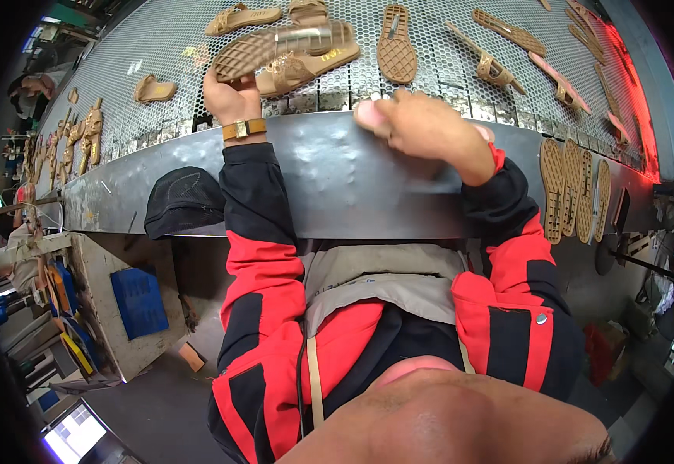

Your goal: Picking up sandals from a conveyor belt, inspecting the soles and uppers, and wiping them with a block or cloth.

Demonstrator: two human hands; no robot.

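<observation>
My left hand (232, 97), at the near edge of the mesh conveyor, is closed on the toe end of a sandal (252, 56). Its tan, diamond-patterned sole faces up, and its heel end is smeared by motion. Below it lies a gold-tan sandal (294, 76) with a woven-looking strap and its insole showing. My right hand (422, 127) hovers over the metal ledge to the right. Its fingers look curled but are blurred, so I cannot make out whether it holds anything. Close beyond it a sandal (396, 46) lies sole up on the mesh.
More sandals (494, 71) lie on the mesh (337, 15), some on their sides. Several soles-out sandals (569, 189) stand at the metal ledge's (337, 178) right end. A black cap (186, 203) rests at its left. A wooden cabinet (120, 301) stands below left. Red light glows at far right.
</observation>
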